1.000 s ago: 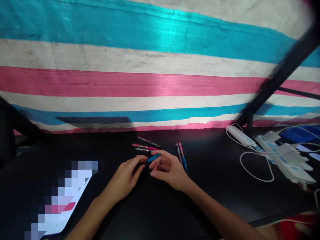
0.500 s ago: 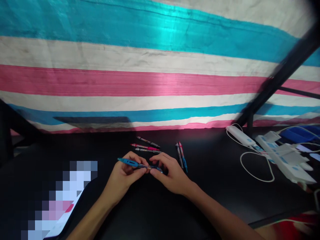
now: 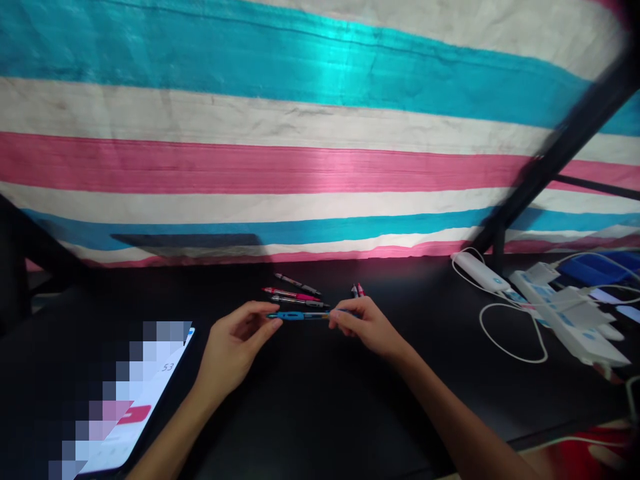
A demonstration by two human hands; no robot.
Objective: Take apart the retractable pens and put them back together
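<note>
A blue pen (image 3: 294,316) with a clear barrel section is stretched level between my two hands above the black table (image 3: 310,413). The thumb and fingers of my left hand (image 3: 239,337) pinch its blue tip end. At the other end, my right hand (image 3: 367,327) grips the pen and hides part of it. Just beyond lie several pens: a red pen (image 3: 290,294), a clear pen with a dark grip (image 3: 300,302) and a dark pen (image 3: 297,285). Behind my right hand, the ends of two more pens (image 3: 358,290) show.
A lit tablet or phone screen (image 3: 135,413), partly pixelated, lies at the left. On the right are a white power strip (image 3: 565,313) with plugs, a white device (image 3: 481,269), looping cables and a blue item (image 3: 595,265). A striped sheet (image 3: 300,167) hangs behind the table.
My hands have moved apart, the right one shifting right and over the two pens there. The blue pen has gone from slanted to nearly level and moved right.
</note>
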